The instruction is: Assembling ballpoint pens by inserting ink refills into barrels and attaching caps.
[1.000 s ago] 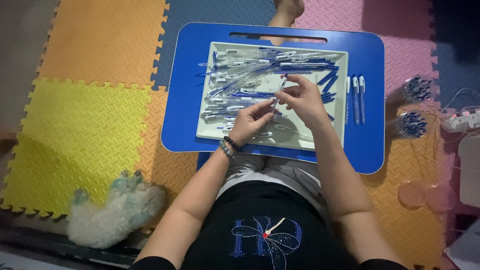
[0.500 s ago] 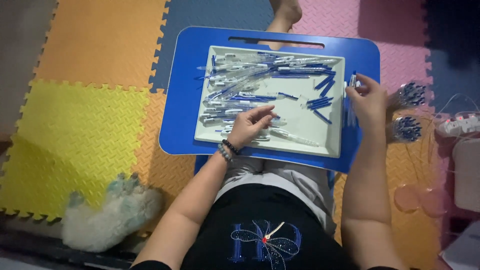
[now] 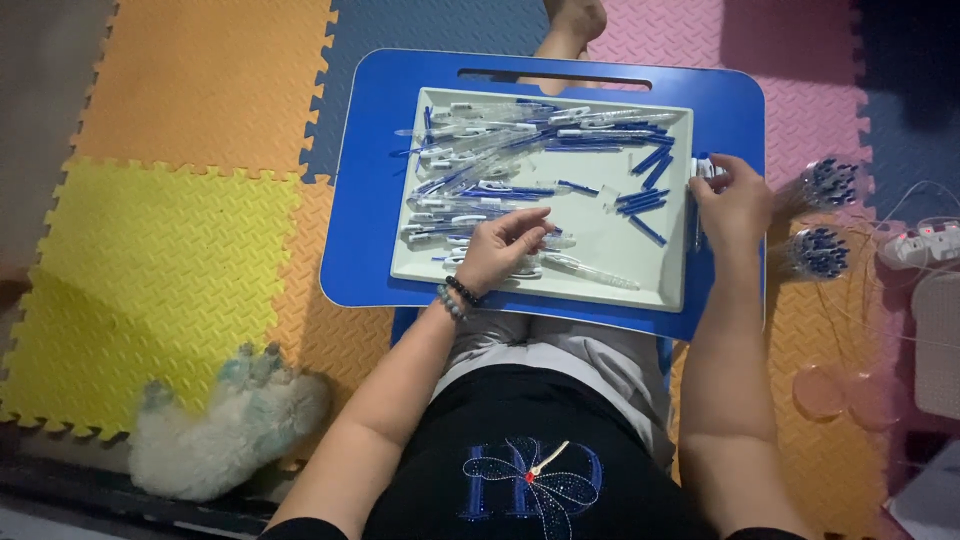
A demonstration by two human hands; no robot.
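A pale rectangular tray (image 3: 668, 290) lies on a blue lap table (image 3: 360, 200) and holds several clear pen barrels, blue refills and blue caps (image 3: 500, 160). My left hand (image 3: 505, 248) rests in the tray's near left part, fingers curled over pen parts there. My right hand (image 3: 732, 200) is at the tray's right rim, over the blue table edge, fingers closed around finished pens (image 3: 703, 168) lying there.
Two bundles of blue-capped pens (image 3: 820, 215) lie on the foam mat to the right. A white power strip (image 3: 920, 245) with cables is at the far right. A fluffy white soft toy (image 3: 215, 430) lies near left. Colourful foam mats cover the floor.
My right hand went from the tray's middle, beside my left hand, out to the tray's right rim. My left hand stayed over the pen parts.
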